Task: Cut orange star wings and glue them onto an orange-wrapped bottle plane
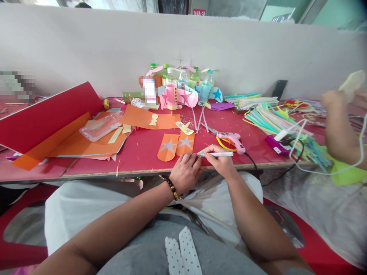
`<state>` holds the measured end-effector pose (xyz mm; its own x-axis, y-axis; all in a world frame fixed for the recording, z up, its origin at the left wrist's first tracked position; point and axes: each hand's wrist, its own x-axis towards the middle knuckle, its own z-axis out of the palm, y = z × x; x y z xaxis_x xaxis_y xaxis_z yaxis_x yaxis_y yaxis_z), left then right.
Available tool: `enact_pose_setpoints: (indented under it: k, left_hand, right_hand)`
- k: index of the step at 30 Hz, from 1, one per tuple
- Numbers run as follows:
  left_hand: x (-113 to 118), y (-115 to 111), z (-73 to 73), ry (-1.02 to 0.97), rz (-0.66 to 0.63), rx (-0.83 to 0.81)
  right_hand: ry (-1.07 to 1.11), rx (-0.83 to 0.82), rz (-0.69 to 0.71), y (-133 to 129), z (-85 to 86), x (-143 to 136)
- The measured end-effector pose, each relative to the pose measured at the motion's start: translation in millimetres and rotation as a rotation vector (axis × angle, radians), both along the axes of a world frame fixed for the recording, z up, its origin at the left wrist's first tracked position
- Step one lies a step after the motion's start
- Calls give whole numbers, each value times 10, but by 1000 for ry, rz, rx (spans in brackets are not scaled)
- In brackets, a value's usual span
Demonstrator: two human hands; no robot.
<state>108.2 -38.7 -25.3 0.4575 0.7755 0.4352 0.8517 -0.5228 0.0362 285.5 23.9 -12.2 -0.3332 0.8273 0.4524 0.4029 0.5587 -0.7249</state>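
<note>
Right hand grips one white pen, left hand lying flat beside two starred orange pieces.

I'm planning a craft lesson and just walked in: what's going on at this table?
Someone seated at a red table holds a white pen in the right hand, its tip at a small pale paper piece. The left hand rests beside it; whether it pins the paper is unclear. Orange cutouts with gray stars lie just beyond. A pink glue gun and yellow-handled scissors lie to the right. Decorated bottle airplanes stand near the wall.
</note>
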Motion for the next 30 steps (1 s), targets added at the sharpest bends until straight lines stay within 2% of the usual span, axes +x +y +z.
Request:
enact_pose_setpoints:
  k: [3,7,16,22,26,30]
  left_hand:
    - [0,2,-4,-6,2,0]
    - [-2,4,-7,-10,0,-2]
    - [-11,9,-7,-20,-12,-3]
    - [-16,0,3,-25,-11,-10]
    - [-20,-3,18,-39,-16,-22]
    - [-35,-12,68,-128,-40,-51]
  right_hand:
    - [1,1,-4,3,-5,-9]
    - [22,1,-80,-3,-12,-19]
    - [239,-23,-235,7,-44,21]
    - [401,-53,-283,30,-70,16]
    - [492,-16,-320,80,-104,66]
    - [540,54,-342,87,-55,132]
